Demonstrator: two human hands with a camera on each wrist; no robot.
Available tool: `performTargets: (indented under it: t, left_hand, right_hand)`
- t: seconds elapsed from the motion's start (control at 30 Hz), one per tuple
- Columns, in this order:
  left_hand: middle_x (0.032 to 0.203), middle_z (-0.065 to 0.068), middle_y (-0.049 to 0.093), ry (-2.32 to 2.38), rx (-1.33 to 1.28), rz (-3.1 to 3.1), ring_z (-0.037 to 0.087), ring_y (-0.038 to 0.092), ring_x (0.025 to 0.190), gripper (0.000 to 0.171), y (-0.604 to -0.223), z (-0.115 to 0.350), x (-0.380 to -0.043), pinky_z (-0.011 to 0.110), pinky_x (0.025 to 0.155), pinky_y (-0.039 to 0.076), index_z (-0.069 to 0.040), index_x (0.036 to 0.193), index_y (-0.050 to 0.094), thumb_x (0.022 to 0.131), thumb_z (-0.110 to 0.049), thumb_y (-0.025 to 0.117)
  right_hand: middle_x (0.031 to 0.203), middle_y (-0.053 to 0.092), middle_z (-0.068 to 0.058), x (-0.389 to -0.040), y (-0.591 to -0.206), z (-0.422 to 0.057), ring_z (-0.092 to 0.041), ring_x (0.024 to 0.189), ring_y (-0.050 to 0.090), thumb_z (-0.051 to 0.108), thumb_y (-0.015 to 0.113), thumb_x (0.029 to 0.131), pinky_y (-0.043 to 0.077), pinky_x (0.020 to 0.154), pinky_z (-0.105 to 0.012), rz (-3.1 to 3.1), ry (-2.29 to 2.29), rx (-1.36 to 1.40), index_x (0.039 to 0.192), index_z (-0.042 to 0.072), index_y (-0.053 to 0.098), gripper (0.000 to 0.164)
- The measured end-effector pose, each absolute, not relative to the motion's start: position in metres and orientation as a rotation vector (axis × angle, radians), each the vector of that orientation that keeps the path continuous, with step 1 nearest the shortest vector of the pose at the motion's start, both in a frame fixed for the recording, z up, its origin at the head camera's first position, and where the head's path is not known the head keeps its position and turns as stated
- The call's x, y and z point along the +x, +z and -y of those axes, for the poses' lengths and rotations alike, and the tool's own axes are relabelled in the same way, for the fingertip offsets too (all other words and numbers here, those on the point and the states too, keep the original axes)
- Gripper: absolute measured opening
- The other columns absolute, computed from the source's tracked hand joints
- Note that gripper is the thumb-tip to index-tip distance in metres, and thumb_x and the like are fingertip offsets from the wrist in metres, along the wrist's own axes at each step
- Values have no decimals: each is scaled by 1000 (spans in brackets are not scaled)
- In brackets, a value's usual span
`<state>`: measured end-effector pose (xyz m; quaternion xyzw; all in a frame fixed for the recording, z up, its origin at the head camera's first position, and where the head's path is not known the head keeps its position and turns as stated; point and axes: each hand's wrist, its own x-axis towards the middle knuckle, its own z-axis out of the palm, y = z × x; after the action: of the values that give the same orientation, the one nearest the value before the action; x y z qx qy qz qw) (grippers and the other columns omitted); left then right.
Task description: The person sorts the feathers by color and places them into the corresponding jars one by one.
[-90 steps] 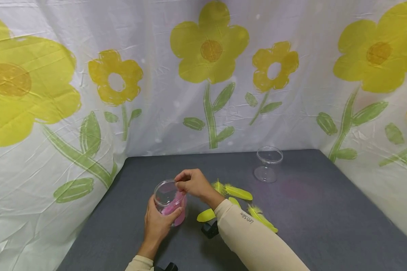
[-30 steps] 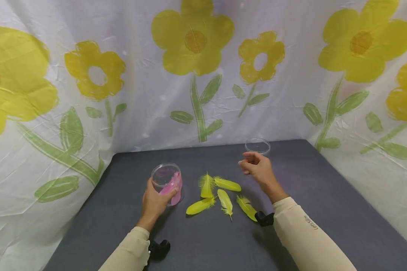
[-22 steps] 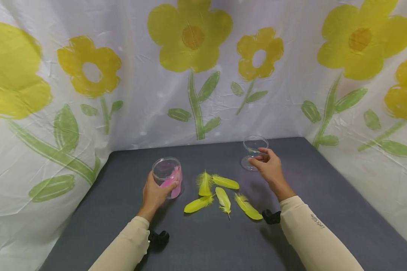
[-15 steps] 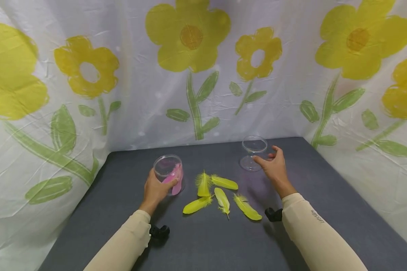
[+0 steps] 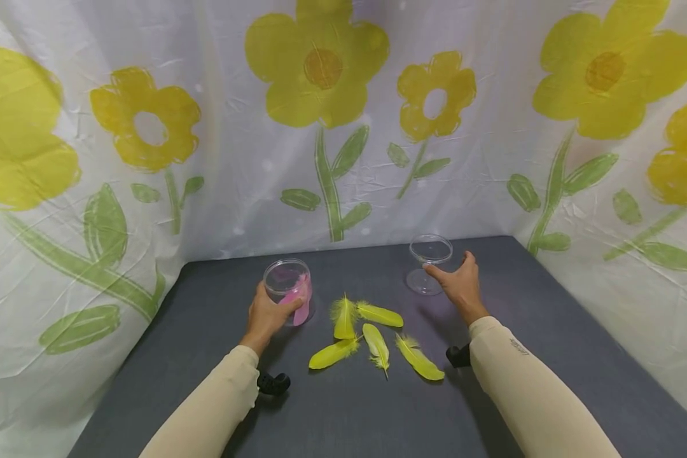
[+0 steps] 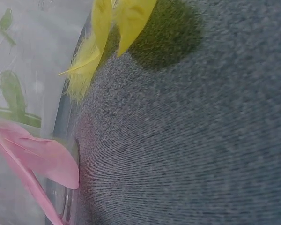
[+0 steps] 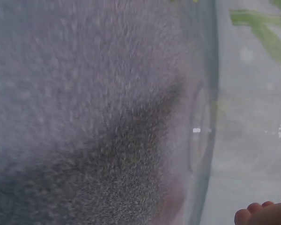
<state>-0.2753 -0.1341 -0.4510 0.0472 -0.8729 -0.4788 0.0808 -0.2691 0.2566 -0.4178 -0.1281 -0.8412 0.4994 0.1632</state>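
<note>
My left hand grips a clear plastic jar from its left side, thumb across the front. Pink feathers stand inside it, one reaching near the rim; the left wrist view shows a pink feather through the clear wall. At the back right, a second clear jar stands upright with nothing seen inside. My right hand is beside this jar, thumb and fingers spread, the thumb at its front. Whether it touches, I cannot tell. In the right wrist view, only fingertips show.
Several yellow feathers lie mid-table between the hands, among them an upright fluffy feather, a left feather and a right feather. The dark grey table ends at a white curtain printed with yellow flowers.
My right hand has gone from the left jar's mouth, where it held a pink feather, to the right jar, and its fingers have spread. My left hand still grips its jar.
</note>
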Motion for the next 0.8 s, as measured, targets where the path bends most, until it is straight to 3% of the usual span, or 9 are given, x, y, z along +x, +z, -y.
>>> performTargets:
  t: [0.2,0.37,0.67,0.8]
  left_hand:
    - [144,25,35,-1437,139,2594,43,34,130,103,-450,133,-282,59,99,34,-3,151,18,76,-41,79]
    - [142,24,38,-1439,137,2580,42,36,128,101,-452,132,-282,58,99,34,-3,150,20,76,-39,80]
    - [141,26,39,-1416,146,2586,43,38,127,102,-454,131,-282,59,98,35,-2,149,21,75,-40,81]
    - [141,25,39,-1406,153,2581,43,39,126,103,-453,131,-282,59,98,35,-3,149,21,75,-40,81]
  right_hand:
    - [155,9,-25,-283,-424,-259,-41,141,14,56,76,75,21,107,-58,2451,1397,-340,153,5,-1,121]
    - [154,11,-27,-291,-435,-260,-42,140,16,52,77,76,20,107,-58,2485,1353,-335,152,0,2,119]
    - [153,18,-25,-297,-444,-260,-42,138,21,57,77,73,9,101,-69,2486,1319,-385,152,2,7,119]
    - [152,20,-24,-299,-446,-259,-41,137,23,58,76,73,9,100,-70,2492,1317,-373,152,3,7,119]
